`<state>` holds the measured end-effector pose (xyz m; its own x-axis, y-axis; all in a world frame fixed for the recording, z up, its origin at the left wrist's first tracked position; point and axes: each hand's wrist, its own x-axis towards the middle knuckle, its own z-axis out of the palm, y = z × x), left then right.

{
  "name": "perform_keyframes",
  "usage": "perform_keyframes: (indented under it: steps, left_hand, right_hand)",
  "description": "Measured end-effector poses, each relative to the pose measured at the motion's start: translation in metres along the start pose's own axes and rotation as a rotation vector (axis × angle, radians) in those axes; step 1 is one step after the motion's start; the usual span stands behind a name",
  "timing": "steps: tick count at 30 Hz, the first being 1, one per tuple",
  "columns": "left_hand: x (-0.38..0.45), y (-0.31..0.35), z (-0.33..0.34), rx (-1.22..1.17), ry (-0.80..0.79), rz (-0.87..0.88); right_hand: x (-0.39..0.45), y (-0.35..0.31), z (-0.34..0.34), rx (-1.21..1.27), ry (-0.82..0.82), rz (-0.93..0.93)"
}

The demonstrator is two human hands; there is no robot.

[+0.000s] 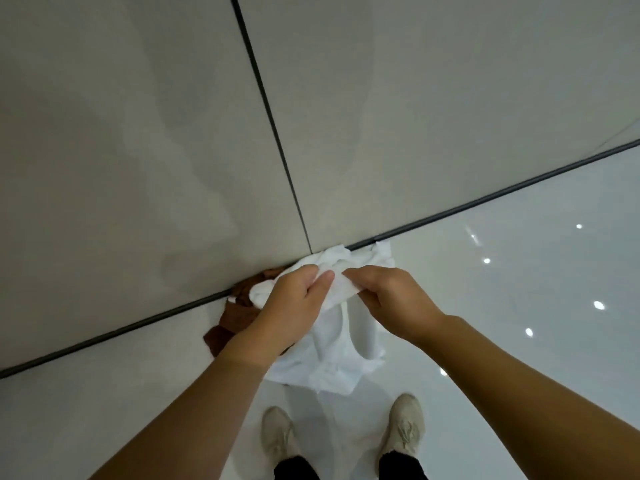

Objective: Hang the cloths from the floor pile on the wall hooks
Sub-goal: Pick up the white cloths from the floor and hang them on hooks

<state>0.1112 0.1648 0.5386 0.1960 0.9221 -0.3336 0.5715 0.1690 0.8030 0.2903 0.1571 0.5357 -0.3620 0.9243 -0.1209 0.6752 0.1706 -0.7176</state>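
Note:
Both my hands hold a white cloth (332, 344) above the floor, close to the wall. My left hand (294, 306) grips its bunched upper edge on the left, and my right hand (388, 292) pinches the same edge just to the right. The rest of the white cloth hangs down in folds below my hands. A brown cloth (239, 317) lies on the floor at the foot of the wall, partly hidden behind my left hand. More white cloth (377, 258) shows behind my hands by the wall base. No wall hooks are in view.
A beige tiled wall (138, 150) with a dark vertical joint (273, 133) fills the upper frame. A dark strip (485, 199) runs where the wall meets the glossy white floor (536, 306). My two feet in beige shoes (405, 427) stand below the cloth.

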Motion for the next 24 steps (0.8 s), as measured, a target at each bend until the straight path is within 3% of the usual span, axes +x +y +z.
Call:
perform_keyframes:
  steps: [9, 12, 18, 24]
  left_hand:
    - [-0.043, 0.186, -0.151, -0.039, -0.019, 0.127]
    - [-0.063, 0.239, -0.187, -0.059, -0.01, 0.269]
    - [-0.087, 0.295, -0.222, -0.014, 0.234, 0.485]
    - [-0.104, 0.337, -0.223, 0.087, 0.527, 0.554]
  right_hand:
    - [0.015, -0.196, -0.192, -0.346, 0.204, -0.17]
    - [0.016, -0.267, -0.255, -0.445, 0.247, -0.182]
    - [0.004, -0.37, -0.327, -0.458, 0.403, -0.12]
    - [-0.007, -0.428, -0.362, -0.351, 0.558, -0.069]
